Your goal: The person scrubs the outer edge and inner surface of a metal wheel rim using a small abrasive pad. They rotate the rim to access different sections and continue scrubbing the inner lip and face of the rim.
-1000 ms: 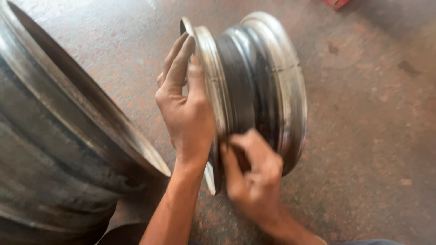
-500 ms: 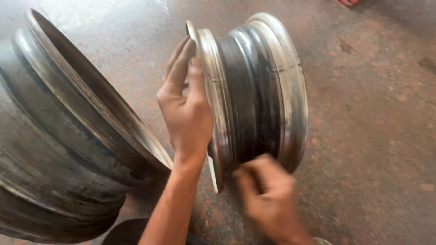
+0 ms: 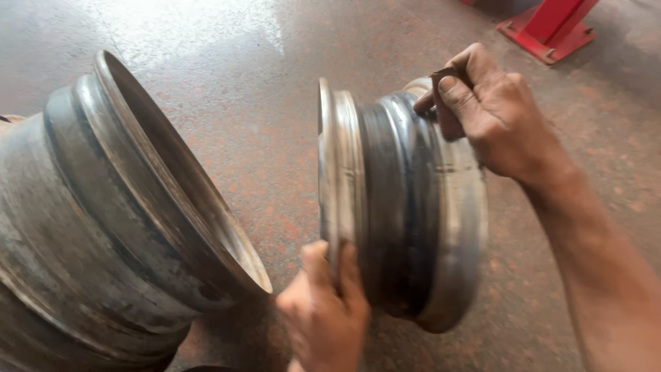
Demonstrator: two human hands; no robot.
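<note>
I have the steel wheel rim upright on the floor, centre frame. Left hand fingers clamp its near flange, bottom centre; right hand fingers pinch a small dark piece on the far flange. Bigger rim sits left. Looks like edge work; any next pass needs the rim held steady

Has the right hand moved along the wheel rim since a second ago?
Yes. The right hand has gone from the bottom of the wheel rim up to its top outer edge, where it pinches a small dark piece.

Workshop (bare wheel rims, concrete floor)
</note>
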